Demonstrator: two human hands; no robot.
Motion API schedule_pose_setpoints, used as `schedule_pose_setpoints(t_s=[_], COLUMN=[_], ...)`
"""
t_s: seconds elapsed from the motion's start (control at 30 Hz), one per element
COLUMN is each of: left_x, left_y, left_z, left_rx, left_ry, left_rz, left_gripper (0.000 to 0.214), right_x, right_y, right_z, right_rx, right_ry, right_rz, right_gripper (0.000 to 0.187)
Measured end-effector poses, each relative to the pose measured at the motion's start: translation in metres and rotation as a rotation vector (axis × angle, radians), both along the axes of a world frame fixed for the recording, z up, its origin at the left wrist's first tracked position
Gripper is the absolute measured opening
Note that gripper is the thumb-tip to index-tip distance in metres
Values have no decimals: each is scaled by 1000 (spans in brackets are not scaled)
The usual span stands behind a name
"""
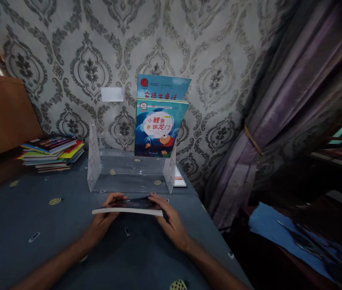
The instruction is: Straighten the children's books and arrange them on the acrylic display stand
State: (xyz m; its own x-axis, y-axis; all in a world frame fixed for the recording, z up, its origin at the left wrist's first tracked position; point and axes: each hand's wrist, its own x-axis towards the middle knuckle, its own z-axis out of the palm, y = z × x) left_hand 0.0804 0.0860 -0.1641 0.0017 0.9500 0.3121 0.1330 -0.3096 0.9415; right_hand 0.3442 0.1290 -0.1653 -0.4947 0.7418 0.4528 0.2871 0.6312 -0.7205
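Note:
A dark-covered book is held level above the tablecloth, its white page edge facing me. My left hand grips its left side, and my right hand grips its right side. Just beyond stands a clear stepped plastic book rack. On the rack's upper right, a blue picture book with an orange fish leans in front of a taller blue book. The lower steps of the rack show no books.
A stack of books lies on the patterned blue tablecloth at the left, near a wooden cabinet. Patterned wallpaper is behind the rack. At the right hang tied purple curtains; below them lies blue material with a dark object on top.

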Motion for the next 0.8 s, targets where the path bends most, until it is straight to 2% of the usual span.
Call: schedule_pose_setpoints(t_s=[0.23, 0.43, 0.6, 0.8], left_x=[0, 1, -1, -2], left_y=[-4, -3, -3, -4], left_z=[-1, 1, -3, -3], left_rx=[8, 41, 38, 32], left_ry=[41, 42, 83, 82], left_rz=[28, 78, 63, 69], left_gripper=[51, 57, 52, 51], right_x=[-2, -5, -7, -6], right_y=[-6, -11, -12, -14], right_z=[-5, 3, 10, 10], right_rx=[42, 67, 55, 82], right_ry=[-75, -102, -117, -136], right_rz=[-76, -55, -25, -45], right_gripper=[44, 41, 39, 38])
